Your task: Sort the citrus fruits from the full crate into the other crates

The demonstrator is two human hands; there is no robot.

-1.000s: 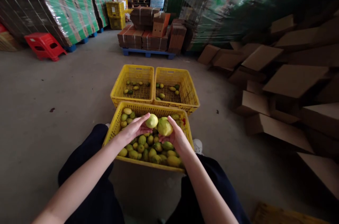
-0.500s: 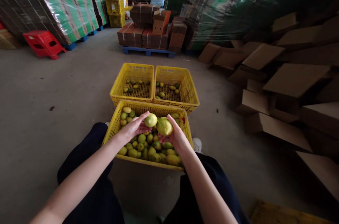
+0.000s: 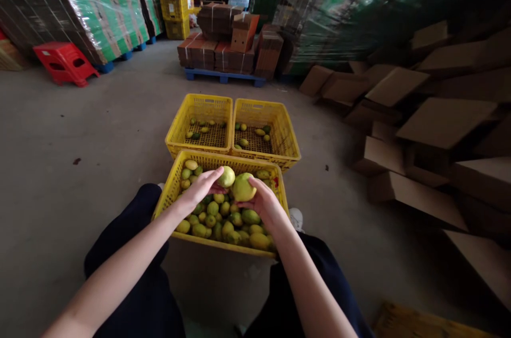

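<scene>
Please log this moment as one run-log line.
left hand: holds lemon | right hand: holds another lemon | below: yellow crate of lemons | beyond: left crate, right crate

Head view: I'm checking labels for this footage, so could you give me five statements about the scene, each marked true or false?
1. The left hand holds a fruit. True.
2. The right hand holds nothing. False: it holds a yellow-green fruit.
3. The near crate holds more fruit than the far-left crate. True.
4. The far-right crate has no fruit in it. False: several lie on its bottom.
5. The red stool stands on the floor to the left of the crates. True.
</scene>
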